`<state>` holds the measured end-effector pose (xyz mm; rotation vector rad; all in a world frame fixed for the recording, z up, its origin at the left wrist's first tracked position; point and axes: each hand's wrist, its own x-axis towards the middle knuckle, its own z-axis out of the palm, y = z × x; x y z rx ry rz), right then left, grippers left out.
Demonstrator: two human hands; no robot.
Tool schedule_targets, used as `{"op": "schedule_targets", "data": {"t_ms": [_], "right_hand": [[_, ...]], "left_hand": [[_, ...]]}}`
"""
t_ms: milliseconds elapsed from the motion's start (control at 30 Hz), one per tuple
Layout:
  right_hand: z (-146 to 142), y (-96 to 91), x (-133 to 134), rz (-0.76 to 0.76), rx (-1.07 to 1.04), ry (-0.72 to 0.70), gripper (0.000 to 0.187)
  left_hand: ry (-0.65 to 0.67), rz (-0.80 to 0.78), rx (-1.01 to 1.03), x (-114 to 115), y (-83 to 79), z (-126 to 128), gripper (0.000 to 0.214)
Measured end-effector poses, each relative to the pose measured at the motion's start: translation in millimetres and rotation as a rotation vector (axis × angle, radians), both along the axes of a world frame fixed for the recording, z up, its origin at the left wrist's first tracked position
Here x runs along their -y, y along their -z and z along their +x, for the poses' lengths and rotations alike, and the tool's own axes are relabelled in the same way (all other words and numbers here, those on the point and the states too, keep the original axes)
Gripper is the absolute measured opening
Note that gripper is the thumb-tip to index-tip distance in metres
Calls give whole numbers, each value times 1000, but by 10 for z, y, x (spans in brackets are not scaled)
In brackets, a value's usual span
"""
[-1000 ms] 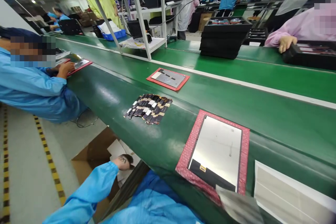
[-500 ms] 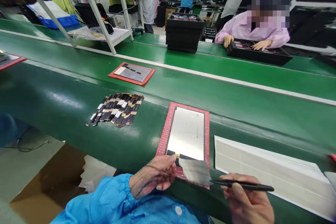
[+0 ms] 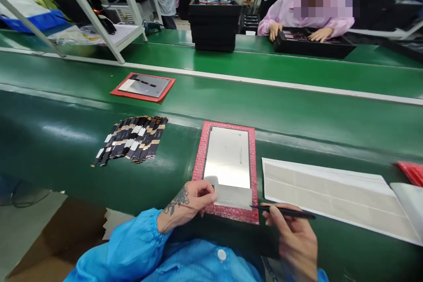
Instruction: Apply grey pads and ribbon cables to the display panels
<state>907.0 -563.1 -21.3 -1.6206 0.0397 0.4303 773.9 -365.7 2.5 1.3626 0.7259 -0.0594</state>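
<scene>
Where the wide green belt (image 3: 297,128) runs across the view, a long white sheet (image 3: 330,187) lies flat at the right. Just to its left, a red padded mat (image 3: 199,158) carries a grey panel (image 3: 228,156), lying flat at the belt's near edge straight ahead of the person. Farther left, well apart from the mat, a pile of dark strips (image 3: 132,139) is fanned out on the belt. Across the panel's near end lies a grey film (image 3: 236,196).

The panel looks thin, stiff and easy to scratch or crack, so it is best held by its edges. The film looks very light, limp and clingy, so a corner is the place to take it.

The left hand (image 3: 190,198), palm down with its wrist at the belt's edge, pinches the film's near left corner between thumb and fingertips. The right hand (image 3: 292,238), palm turned inward, grips a thin black tool (image 3: 284,212) like a pen. The tool's tip points left at the film's near right corner; whether it touches cannot be told.
</scene>
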Motion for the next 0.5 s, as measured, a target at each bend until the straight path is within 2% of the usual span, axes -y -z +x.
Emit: {"op": "schedule_targets", "data": {"t_ms": [133,200,500], "right_hand": [[-77,229,58,-41,-31,15,41],[-100,293,72,-38,-28,26,42],[-116,384,44,-61,70,-27,40]], "left_hand": [[116,378,-38,3,64,113,20],[169,497,-75,25,98,150,19],[245,620,-222,95,132,167,30]]}}
